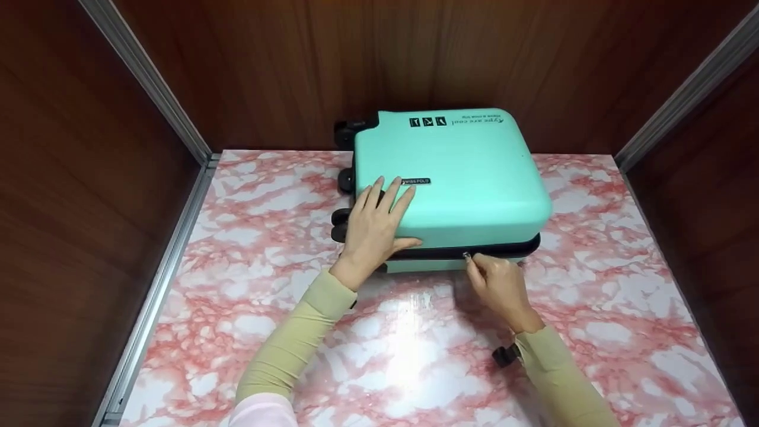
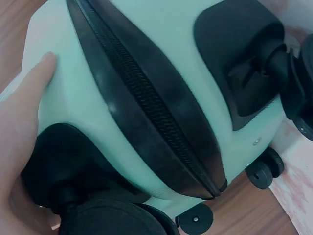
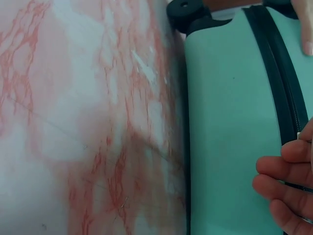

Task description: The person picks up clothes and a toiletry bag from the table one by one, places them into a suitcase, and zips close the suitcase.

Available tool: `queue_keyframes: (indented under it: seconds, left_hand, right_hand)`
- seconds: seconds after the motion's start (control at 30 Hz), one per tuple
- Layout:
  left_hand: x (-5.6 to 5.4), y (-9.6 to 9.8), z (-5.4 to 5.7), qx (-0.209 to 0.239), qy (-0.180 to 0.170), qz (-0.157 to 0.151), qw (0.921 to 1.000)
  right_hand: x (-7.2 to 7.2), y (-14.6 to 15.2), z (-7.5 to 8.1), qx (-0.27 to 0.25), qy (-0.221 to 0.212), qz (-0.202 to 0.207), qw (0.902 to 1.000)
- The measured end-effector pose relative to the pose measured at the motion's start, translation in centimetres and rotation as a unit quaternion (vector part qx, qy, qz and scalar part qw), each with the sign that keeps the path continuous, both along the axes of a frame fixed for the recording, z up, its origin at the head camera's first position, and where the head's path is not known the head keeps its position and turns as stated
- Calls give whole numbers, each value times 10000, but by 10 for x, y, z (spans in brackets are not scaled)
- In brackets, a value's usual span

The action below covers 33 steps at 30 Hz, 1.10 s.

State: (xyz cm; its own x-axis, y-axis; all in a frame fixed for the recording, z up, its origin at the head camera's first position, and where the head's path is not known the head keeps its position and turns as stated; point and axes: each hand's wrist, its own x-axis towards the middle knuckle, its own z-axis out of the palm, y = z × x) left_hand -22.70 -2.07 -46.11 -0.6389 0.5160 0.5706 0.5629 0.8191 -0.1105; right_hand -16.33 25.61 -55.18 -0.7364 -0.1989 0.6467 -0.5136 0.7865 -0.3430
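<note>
A mint-green hard-shell suitcase (image 1: 456,160) lies flat on the table, its black wheels (image 1: 347,181) toward the left. My left hand (image 1: 376,228) rests spread on the top shell near the wheel end, thumb down along the front side. At the front side, my right hand (image 1: 501,284) pinches a small metal zipper pull (image 1: 466,255) on the black zipper band (image 1: 439,252). In the left wrist view the zipper (image 2: 146,100) runs between black strips at the wheel end. The right wrist view shows the curled right fingers (image 3: 274,169) at the zipper, hiding most of the pull.
The table (image 1: 255,320) has a red-and-white marbled top. Dark wood panels (image 1: 267,71) stand at the back and both sides, with metal rails (image 1: 157,284) at the corners and along the left edge. A black strap device (image 1: 505,356) sits at the right wrist.
</note>
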Motion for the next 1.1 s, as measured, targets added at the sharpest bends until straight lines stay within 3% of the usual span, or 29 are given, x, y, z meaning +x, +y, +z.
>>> queue_keyframes:
  seconds: [0.27, 0.57, 0.73, 0.97, 1.1]
  left_hand:
    - [-6, -3, -1, 451, -65, -316, 9985]
    - [-5, -7, 0, 633, -178, -410, 9970]
    - [-6, -7, 1, 619, -233, -470, 9967]
    - [-5, -11, 2, 676, -281, -460, 9963]
    - [-5, -10, 3, 712, -345, -555, 9953]
  right_hand:
    - [1, 17, -1, -128, 237, 35, 9996]
    - [8, 61, 3, -27, -27, -396, 9992]
    - [8, 83, 6, 160, -87, -421, 9989]
    - [8, 109, 8, 87, -222, -985, 9948]
    - [6, 118, 7, 119, -392, -1097, 9931]
